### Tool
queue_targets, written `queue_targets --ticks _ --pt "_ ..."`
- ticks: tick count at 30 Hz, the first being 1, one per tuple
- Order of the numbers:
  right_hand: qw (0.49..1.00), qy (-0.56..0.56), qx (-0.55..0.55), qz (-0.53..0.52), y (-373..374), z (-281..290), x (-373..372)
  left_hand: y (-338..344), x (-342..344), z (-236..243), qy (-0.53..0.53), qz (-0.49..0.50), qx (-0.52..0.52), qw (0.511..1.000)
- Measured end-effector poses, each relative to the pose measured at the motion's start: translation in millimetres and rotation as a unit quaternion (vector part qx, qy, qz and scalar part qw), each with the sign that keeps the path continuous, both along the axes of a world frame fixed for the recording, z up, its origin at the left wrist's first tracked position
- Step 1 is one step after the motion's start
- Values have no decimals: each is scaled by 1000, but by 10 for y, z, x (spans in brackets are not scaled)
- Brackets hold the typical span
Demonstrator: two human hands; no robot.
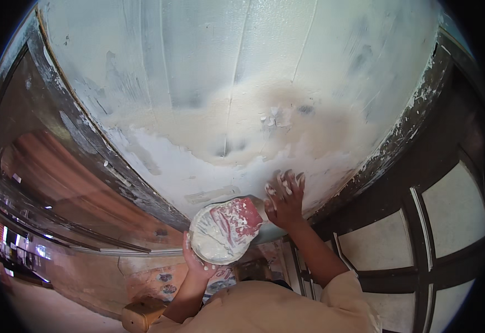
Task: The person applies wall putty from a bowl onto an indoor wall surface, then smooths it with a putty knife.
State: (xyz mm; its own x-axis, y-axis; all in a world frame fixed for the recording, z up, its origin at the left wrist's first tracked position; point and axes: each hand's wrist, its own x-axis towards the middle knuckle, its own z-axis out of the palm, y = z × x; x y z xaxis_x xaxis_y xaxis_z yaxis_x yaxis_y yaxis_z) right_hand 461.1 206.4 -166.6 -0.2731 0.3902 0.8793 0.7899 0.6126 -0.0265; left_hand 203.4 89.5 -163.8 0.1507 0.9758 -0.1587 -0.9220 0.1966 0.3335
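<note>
My left hand (196, 263) grips a round, shallow tub (194, 226) from below at its left rim. White putty (209, 240) coats its inside, and a red flat piece (245, 213) smeared with putty lies at its right; its exact kind cannot be told. My right hand (284, 198) rests against the wall (209, 155) just right of the tub, fingers spread and streaked white, holding nothing visible. Around that hand the wall carries a whitish putty coat, with a rougher chipped spot (273, 117) above it.
A dark, paint-splashed frame (95, 147) edges the wall on the left, beside a reddish-brown panel (76, 183). Dark framed panels (378, 241) stand on the right. Below left is a wooden stool or chair part (142, 315), near a patterned cloth or sheet (164, 280).
</note>
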Motion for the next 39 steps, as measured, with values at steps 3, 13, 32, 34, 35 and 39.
queue_targets --ticks 3,13,32,34,35,39 --pt "994 -44 66 -77 295 -272 4 29 -82 -7 19 6 -4 1000" --pt "990 -20 97 -104 514 -458 -75 105 -61 -39 10 -30 -25 999" --pt "983 -14 136 -118 575 -532 -38 167 31 -41 15 -62 -32 997" --pt "984 -14 136 -119 574 -535 -49 153 23 -63 5 -71 -32 997" --pt "984 -14 135 -119 576 -534 -50 167 6 -93 -50 -99 -13 994" --pt "982 -17 142 -121 579 -526 -44 152 34 -95 -45 -99 -1 994"
